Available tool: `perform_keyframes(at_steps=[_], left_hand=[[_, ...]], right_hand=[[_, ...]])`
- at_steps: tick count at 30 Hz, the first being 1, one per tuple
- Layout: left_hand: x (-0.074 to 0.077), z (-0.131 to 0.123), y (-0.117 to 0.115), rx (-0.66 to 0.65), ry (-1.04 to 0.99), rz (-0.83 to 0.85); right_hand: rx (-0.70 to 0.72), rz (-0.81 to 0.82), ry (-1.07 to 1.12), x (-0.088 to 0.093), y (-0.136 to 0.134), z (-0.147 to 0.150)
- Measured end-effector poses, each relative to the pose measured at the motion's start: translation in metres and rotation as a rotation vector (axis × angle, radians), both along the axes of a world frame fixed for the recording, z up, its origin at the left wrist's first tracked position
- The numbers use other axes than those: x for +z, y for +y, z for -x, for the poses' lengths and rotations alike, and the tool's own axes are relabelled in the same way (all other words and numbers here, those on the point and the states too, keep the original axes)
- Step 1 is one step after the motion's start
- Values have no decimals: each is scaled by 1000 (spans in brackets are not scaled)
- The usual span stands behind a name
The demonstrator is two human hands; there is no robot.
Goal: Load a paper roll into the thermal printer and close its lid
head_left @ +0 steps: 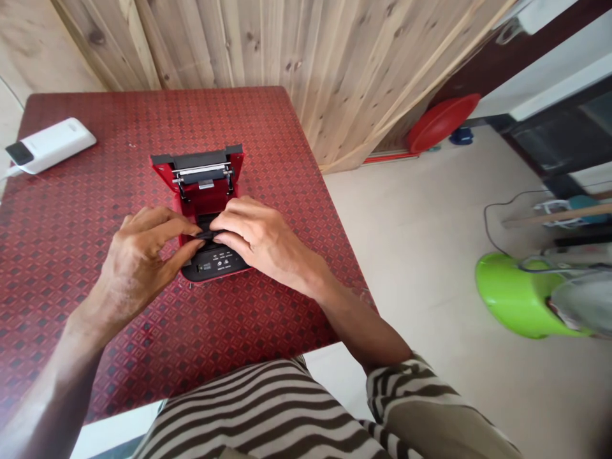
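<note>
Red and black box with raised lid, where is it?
The box sits left of centre in the head view, on the red patterned table, with the left hand and right hand at its opening.

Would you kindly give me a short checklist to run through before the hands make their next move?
1. Lid raised: ok, it stands open.
2. Red-and-black device on the table: ok.
3. Left hand pinching the dark piece: ok.
4. Right hand pinching it too: ok.
5. Dark piece seated: cannot tell, fingers partly hide it.
6. White device clear of both hands: ok.
</note>
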State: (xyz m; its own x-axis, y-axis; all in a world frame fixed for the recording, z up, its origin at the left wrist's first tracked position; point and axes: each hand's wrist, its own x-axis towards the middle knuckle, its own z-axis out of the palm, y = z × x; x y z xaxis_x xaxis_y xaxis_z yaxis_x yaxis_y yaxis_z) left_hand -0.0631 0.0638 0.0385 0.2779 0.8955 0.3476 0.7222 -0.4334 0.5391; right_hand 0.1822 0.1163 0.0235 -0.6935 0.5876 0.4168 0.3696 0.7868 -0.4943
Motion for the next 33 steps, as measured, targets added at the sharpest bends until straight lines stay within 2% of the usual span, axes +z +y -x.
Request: perform_keyframes(at_steps=[5, 10, 15, 20, 22, 23, 25, 26, 29, 31, 33], left_hand=[[2, -6, -6, -17, 36, -66], [5, -10, -11, -44, 142, -148], [7, -10, -15, -60, 158, -124], [11, -5, -15, -76, 57, -80], [12, -2, -8, 13, -75, -88], [11, -1, -1, 114, -162, -104], [9, 0, 18, 415, -382, -209], [7, -1, 30, 503, -448, -187], [3, -8, 65, 562, -698, 93], [3, -12, 81, 543, -777, 292], [1, -11, 86, 485, -815, 419]], right_hand=[[-56, -47, 34, -8, -11, 3], [-111, -140, -8, -8, -22, 2], [-168, -313, -39, -9, -38, -2], [-195, -350, -35, -15, -46, -4], [-188, -350, -49, -16, -47, -4], [-186, -355, -55, -16, -48, -4], [-184, -373, -61, -16, -49, -4], [-184, -384, -61, -15, -50, -4], [-188, -402, -77, -13, -52, -5], [-193, -403, -95, -13, -53, -5], [-197, -404, -106, -14, -54, -5]])
